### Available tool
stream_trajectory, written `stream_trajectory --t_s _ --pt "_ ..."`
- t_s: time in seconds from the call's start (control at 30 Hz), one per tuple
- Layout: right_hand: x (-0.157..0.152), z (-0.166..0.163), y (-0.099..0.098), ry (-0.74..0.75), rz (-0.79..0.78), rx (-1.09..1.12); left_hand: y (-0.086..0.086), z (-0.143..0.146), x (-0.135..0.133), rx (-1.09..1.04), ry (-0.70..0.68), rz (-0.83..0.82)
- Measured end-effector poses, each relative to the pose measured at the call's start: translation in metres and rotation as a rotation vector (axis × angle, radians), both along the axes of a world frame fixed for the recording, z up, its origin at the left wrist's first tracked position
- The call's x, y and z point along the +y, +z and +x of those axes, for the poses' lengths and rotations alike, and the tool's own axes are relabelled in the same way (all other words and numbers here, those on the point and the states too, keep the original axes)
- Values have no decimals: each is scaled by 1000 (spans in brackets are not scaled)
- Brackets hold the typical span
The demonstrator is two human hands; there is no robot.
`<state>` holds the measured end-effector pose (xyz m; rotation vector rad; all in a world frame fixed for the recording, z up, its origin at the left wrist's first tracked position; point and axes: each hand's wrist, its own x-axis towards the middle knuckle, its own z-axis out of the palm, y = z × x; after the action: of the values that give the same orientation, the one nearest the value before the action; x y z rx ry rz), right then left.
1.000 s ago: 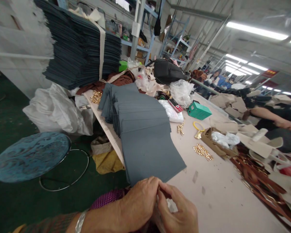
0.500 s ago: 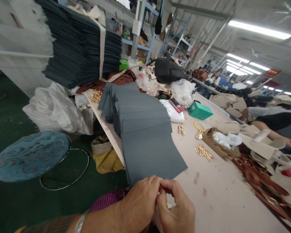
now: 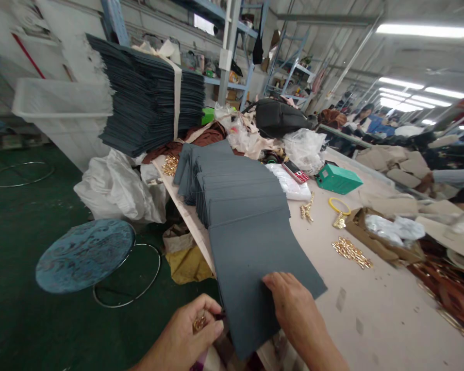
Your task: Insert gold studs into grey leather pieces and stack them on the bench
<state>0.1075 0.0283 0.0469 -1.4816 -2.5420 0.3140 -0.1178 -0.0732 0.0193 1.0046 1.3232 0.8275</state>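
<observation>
- Right now the top grey sheet (image 3: 255, 268) lies at the near left edge of the table (image 3: 371, 319), its near corner overhanging; with so little support it could slide off.
- Flat and spread, the right hand (image 3: 294, 309) presses it down; a push could fan the shingled grey pile (image 3: 235, 190) behind.
- Closed fingers of the left hand (image 3: 189, 330) pinch a small gold fitting (image 3: 199, 323) that could drop to the green floor (image 3: 31, 247).

light: bright, even, from ceiling tube lamps (image 3: 425, 31) over my right | glare: tubes blown white | shadows: soft, faint | blur: far benches, left edge smeared | distortion: wide-angle bend, shelving posts (image 3: 228, 51) lean
</observation>
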Motion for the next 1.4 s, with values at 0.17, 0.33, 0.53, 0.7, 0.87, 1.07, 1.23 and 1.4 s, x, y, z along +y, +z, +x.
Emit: stream_trajectory --t_s 0.17,0.33,0.53,0.7,0.87,1.07,1.23,1.4 --pt "-20 39 27 -63 -506 -140 -3 13 -11 -209 -77 -65" --pt "-26 38 33 -163 -632 246 23 25 -13 -375 -141 -59" --pt "-12 15 7 -342 -830 705 47 36 14 -456 54 -25" --pt "-1 8 7 -393 -911 847 38 46 35 -356 117 -181" --pt "0 2 8 -385 -958 856 28 49 37 -347 112 -224" --pt "0 2 5 -324 -926 803 23 51 35 -405 119 -253" --pt "-4 -1 3 -324 -868 816 27 52 35 -446 89 -236" --pt "-10 9 7 -345 -629 770 42 58 40 -426 45 -161"
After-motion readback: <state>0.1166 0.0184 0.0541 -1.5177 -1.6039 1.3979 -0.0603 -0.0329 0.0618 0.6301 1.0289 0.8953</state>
